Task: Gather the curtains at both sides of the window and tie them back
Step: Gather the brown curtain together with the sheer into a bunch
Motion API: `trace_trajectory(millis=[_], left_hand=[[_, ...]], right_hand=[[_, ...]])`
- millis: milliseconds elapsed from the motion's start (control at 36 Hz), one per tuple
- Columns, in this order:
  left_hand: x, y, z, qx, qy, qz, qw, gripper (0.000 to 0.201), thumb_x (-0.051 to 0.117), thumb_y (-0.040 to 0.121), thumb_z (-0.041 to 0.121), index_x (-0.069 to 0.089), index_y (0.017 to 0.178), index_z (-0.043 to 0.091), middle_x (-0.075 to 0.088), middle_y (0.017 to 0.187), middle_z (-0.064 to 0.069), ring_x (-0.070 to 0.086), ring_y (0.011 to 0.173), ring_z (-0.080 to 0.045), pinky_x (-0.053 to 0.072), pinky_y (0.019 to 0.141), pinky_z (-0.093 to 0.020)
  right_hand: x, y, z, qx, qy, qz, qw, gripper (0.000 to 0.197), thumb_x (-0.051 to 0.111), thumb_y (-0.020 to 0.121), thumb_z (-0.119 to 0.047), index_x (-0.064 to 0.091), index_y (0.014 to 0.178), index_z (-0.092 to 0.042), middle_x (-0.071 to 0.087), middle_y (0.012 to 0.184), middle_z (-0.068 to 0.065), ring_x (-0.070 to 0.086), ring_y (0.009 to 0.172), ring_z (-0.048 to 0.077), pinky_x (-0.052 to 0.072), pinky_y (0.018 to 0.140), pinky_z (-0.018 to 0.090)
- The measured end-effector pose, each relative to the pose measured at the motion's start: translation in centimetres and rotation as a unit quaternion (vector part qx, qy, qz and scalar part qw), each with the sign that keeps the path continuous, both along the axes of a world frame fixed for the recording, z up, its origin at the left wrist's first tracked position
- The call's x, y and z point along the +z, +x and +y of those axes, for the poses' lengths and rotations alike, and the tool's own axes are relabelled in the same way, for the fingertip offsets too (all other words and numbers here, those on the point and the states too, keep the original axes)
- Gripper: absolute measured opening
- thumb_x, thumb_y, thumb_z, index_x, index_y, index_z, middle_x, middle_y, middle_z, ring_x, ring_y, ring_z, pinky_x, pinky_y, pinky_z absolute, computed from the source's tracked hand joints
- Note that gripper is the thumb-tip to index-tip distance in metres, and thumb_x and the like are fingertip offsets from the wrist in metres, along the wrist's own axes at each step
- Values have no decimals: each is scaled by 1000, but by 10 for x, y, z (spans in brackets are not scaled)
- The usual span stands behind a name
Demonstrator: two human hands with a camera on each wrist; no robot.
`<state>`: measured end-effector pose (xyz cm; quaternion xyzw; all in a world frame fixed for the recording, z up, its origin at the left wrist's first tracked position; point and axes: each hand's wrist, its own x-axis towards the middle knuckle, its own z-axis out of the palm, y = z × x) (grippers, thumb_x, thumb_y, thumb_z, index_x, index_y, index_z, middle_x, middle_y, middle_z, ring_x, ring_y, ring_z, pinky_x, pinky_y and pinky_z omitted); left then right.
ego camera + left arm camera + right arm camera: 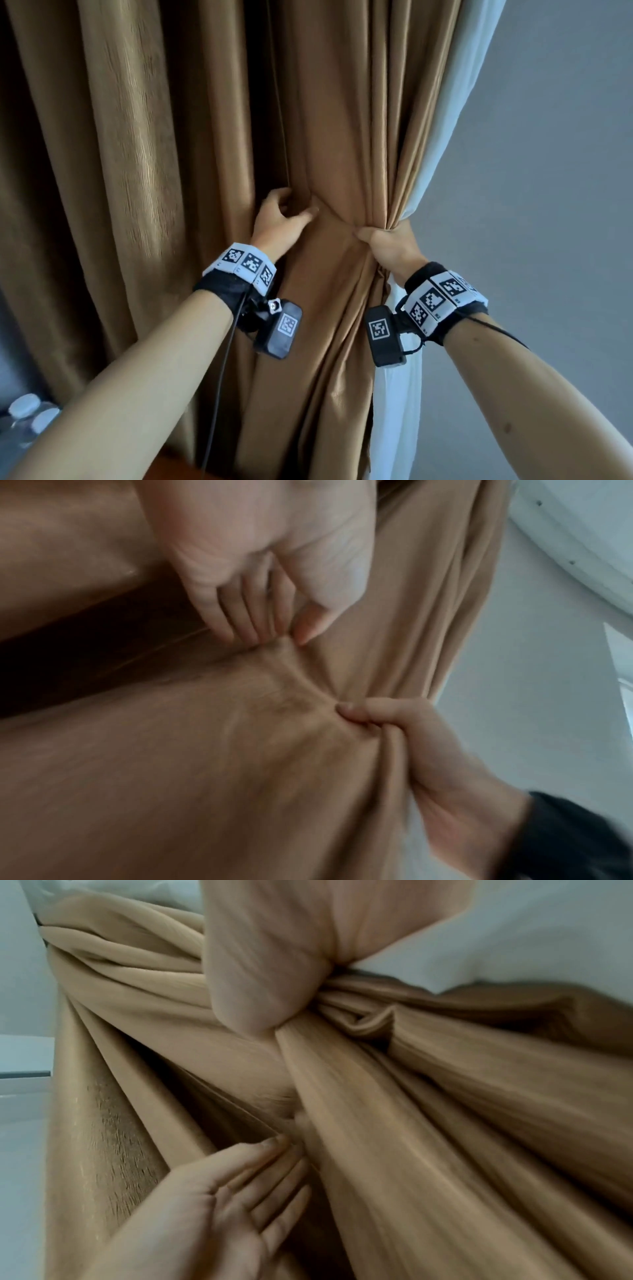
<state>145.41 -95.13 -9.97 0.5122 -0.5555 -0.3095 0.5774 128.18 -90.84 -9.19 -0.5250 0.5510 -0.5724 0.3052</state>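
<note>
A tan curtain (329, 120) hangs in long folds, with a white sheer lining (442, 147) along its right edge. My right hand (387, 245) grips a bunched handful of the curtain's right-side pleats at waist height, fist closed round the fabric (342, 996). My left hand (286, 214) is just to its left, fingers and thumb pinching a fold of the same curtain (284, 642). In the left wrist view the right hand (377, 718) clenches the gathered cloth below the left fingertips. No tie-back is in view.
A grey wall (548, 171) stands to the right of the curtain. Clear water bottles with white caps (25, 416) sit at the lower left. More curtain folds (102, 154) hang loose to the left.
</note>
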Motion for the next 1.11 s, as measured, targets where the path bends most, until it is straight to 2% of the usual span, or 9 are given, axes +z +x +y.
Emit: trace_trajectory(millis=[167, 306, 528, 639, 750, 833, 889, 1000, 1111], left_hand=[[3, -7, 5, -108, 19, 37, 993, 47, 78, 81, 25, 59, 122, 14, 68, 106, 2, 65, 102, -13, 51, 92, -27], [-1, -28, 24, -59, -118, -55, 990, 27, 73, 80, 17, 61, 102, 6, 71, 97, -9, 66, 94, -24, 51, 91, -40], [-28, -50, 38, -115, -119, -199, 966, 40, 59, 84, 0, 62, 123, 5, 56, 113, -7, 55, 113, -29, 35, 90, -17], [-29, -53, 43, -183, -81, -169, 965, 50, 56, 82, -5, 58, 130, 11, 53, 120, -6, 54, 117, -26, 38, 100, -24], [-26, -52, 43, -225, -13, -130, 966, 56, 59, 72, 8, 54, 128, 11, 58, 123, -8, 55, 118, -22, 44, 104, -38], [-26, -52, 40, -233, 27, -128, 964, 45, 64, 67, 8, 57, 111, 8, 65, 99, -4, 62, 101, -22, 52, 85, -31], [-22, -49, 37, -259, 36, -115, 958, 41, 68, 69, -8, 60, 106, 9, 65, 92, -3, 61, 95, -19, 49, 76, -19], [-20, -29, 29, -341, 76, -23, 937, 66, 73, 64, 4, 63, 126, 22, 67, 120, 4, 55, 117, -5, 37, 106, -20], [-23, -6, 15, -123, -6, 2, 992, 16, 74, 80, 8, 75, 92, 19, 72, 85, 6, 64, 82, -1, 47, 90, -24]], right_hand=[[1, 1, 1, 0, 2, -5, 1000, 43, 67, 79, -3, 56, 120, -14, 63, 101, -1, 62, 99, 20, 53, 89, 34], [-2, 0, -7, -47, 14, 36, 998, 25, 64, 75, -12, 64, 100, -16, 68, 96, 3, 65, 95, 23, 55, 88, 38], [-3, 6, -15, 11, 35, 59, 998, 68, 58, 57, -26, 57, 124, -16, 68, 109, 4, 64, 103, 23, 54, 92, 42], [3, -2, -3, 134, 73, 23, 988, 65, 54, 50, -3, 53, 115, 3, 64, 92, 13, 64, 89, 27, 56, 67, 27], [8, -9, 3, 228, 92, -2, 969, 59, 74, 65, -9, 61, 122, -3, 70, 114, 11, 65, 110, 23, 51, 96, 34], [5, -5, 2, 158, 65, 8, 985, 66, 89, 61, -29, 63, 119, -13, 72, 110, 1, 67, 104, 13, 51, 94, 30], [0, -2, 0, 88, 26, -33, 995, 43, 86, 67, -27, 68, 105, -17, 73, 99, -2, 69, 92, 7, 54, 82, 23], [-6, -3, -8, -2, -17, -58, 998, 33, 80, 77, -26, 68, 107, -18, 71, 104, -2, 68, 98, 12, 55, 86, 27], [-8, -13, -19, -65, -30, -52, 996, 42, 79, 77, -23, 64, 115, -15, 69, 108, 1, 66, 101, 19, 53, 94, 36]])
